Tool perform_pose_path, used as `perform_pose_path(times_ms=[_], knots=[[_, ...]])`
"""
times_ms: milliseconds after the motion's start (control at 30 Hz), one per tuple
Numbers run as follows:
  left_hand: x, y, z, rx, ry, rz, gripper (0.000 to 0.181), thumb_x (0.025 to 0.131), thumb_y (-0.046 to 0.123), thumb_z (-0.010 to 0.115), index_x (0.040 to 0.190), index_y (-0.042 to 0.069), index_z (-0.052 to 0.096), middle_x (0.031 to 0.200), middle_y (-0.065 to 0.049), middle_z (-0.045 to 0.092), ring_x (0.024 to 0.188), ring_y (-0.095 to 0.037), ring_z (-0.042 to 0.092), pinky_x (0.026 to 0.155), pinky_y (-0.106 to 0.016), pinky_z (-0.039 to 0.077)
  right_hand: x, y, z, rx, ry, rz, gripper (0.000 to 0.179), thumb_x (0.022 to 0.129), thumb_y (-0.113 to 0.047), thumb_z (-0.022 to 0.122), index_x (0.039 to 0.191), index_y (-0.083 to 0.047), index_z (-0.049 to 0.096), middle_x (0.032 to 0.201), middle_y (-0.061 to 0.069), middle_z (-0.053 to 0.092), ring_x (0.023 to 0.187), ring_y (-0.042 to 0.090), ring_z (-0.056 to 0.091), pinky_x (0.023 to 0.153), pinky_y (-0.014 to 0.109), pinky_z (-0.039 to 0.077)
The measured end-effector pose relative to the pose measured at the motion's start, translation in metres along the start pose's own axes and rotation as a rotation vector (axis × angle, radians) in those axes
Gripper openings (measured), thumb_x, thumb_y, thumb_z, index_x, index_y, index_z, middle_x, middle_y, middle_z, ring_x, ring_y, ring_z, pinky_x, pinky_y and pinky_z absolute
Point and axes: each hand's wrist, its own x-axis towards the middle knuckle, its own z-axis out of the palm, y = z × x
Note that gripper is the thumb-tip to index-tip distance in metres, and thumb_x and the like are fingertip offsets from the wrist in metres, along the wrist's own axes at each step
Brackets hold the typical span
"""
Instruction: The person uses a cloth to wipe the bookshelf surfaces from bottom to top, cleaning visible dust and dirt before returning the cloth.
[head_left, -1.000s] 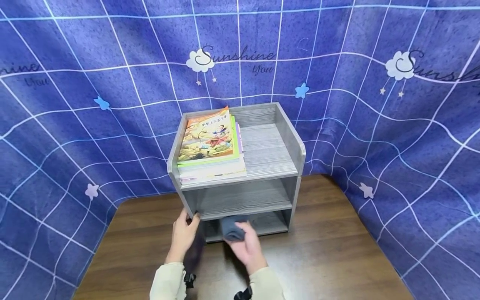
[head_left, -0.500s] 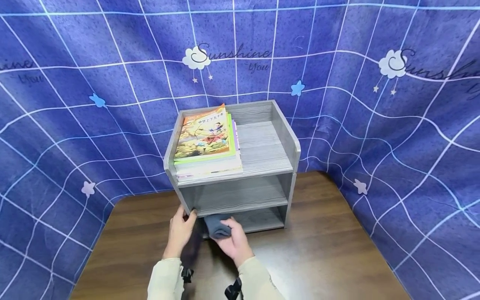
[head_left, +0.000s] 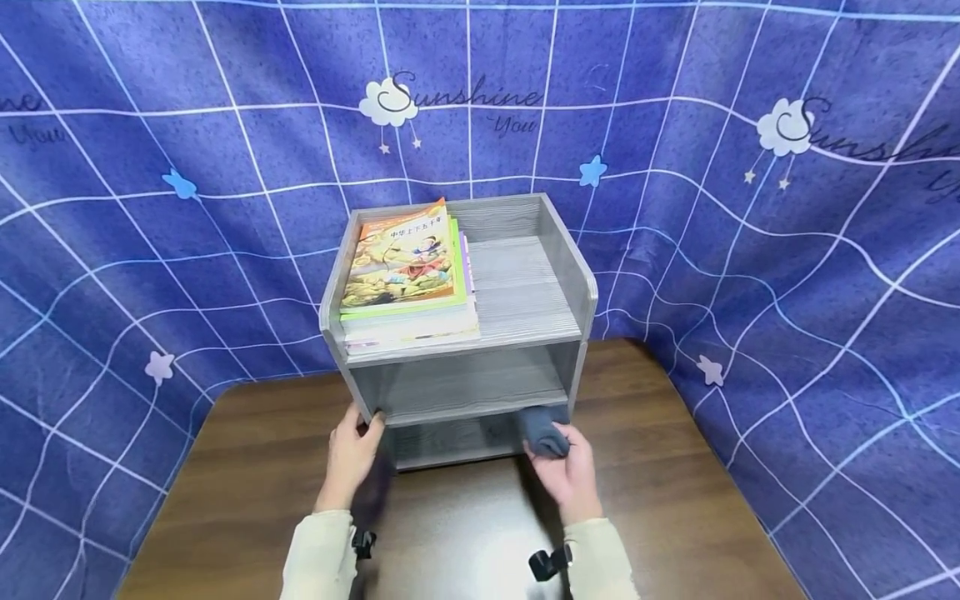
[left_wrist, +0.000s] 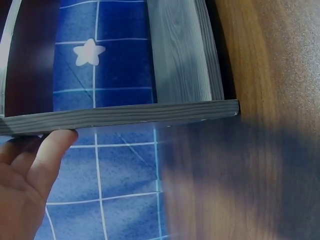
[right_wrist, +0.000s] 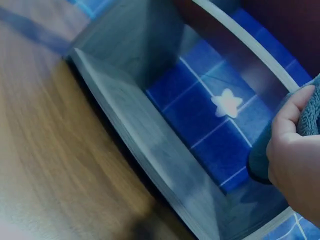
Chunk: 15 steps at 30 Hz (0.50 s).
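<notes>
A small grey wood-grain shelf unit stands on the brown table. My left hand holds its left side panel; in the left wrist view the thumb lies against the panel's front edge and the other fingers are partly hidden behind it. A folded dark grey cloth is gripped in my right hand, at the right end of the lowest compartment. The right wrist view shows the cloth bunched under the fingers, partly cut off by the frame edge.
A stack of books lies on the left of the unit's top shelf. Behind hangs a blue gridded curtain with clouds and stars. The wooden table extends in front and to both sides.
My right hand shifted left with the cloth, then swept right along the lowest compartment to its right end. The left hand stays at the left panel.
</notes>
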Motion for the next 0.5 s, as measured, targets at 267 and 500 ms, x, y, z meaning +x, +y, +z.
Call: perform_pose_path(times_ms=[267,500], knots=[[0.003,0.003,-0.001,-0.017,0.022,0.026,0.022,0.095,0.019,0.063,0.113,0.007,0.064,0.102,-0.014,0.075,0.092,-0.031,0.066,0.081,-0.047,0.047,0.003,0.014,0.001,0.011,-0.026,-0.005,0.036,0.097,0.002,0.036,0.131,-0.007,0.027,0.118,0.015,0.049,0.098,0.024,0.056,0.084,0.039,0.047],[0.0,0.002,0.002,-0.024,0.025,0.006,0.021,0.095,0.018,0.063,0.112,0.007,0.064,0.1,-0.013,0.075,0.089,-0.029,0.064,0.081,-0.047,0.048,0.006,0.065,0.015,-0.038,-0.017,0.082,0.084,0.095,0.005,0.042,0.156,-0.027,-0.004,0.146,0.023,0.024,0.117,0.029,0.05,0.099,0.043,0.044]])
